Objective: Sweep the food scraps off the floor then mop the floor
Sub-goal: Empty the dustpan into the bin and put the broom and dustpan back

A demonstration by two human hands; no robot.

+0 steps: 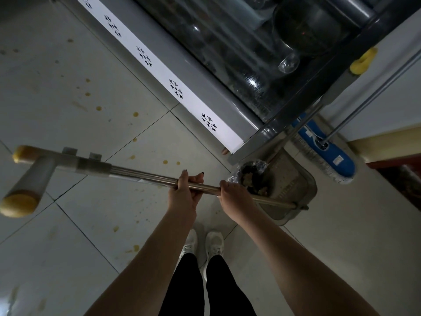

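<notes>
The tiled floor carries yellow stains along the cabinet. A mop is held level above it, its yellow sponge head over the left tiles. At the cabinet's right corner sit a dustpan and a blue broom. The left hand and right hand both clamp the pole. Food scraps lie in the dustpan.
</notes>
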